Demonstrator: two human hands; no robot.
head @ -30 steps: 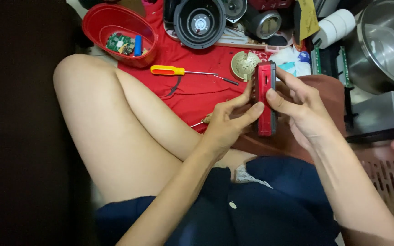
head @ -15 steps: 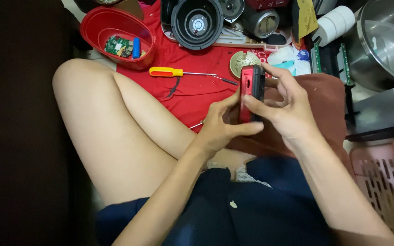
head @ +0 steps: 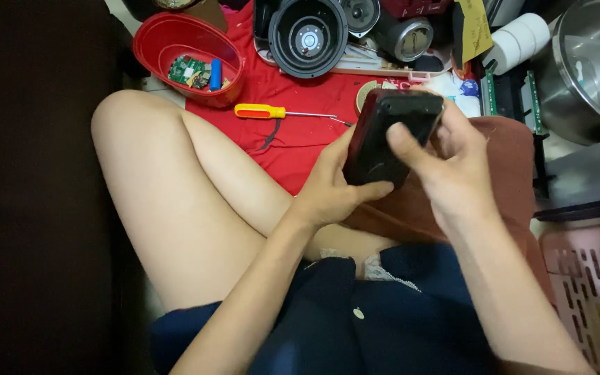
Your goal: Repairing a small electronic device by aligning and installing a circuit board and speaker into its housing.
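A small dark device with a red edge [head: 383, 132] is held above my lap, its black flat face turned toward the camera. My left hand [head: 331, 187] grips its lower left side, thumb lying along the bottom edge. My right hand [head: 446, 163] wraps the right side, with the thumb pressed on the black face and fingers behind the top. A yellow-handled screwdriver [head: 272, 112] lies on the red cloth [head: 293, 83] just left of the device.
A red bowl [head: 168, 42] holds a green circuit board [head: 187, 71] and a blue cell [head: 215, 74]. A round black housing [head: 308, 36], metal parts, tape rolls [head: 519, 38], a steel pot [head: 592, 62] and a pink basket [head: 592, 278] crowd the far and right sides.
The device has turned from edge-on, showing its red side, to its black face toward me. Both hands shifted their grip; my right thumb now presses on the face.
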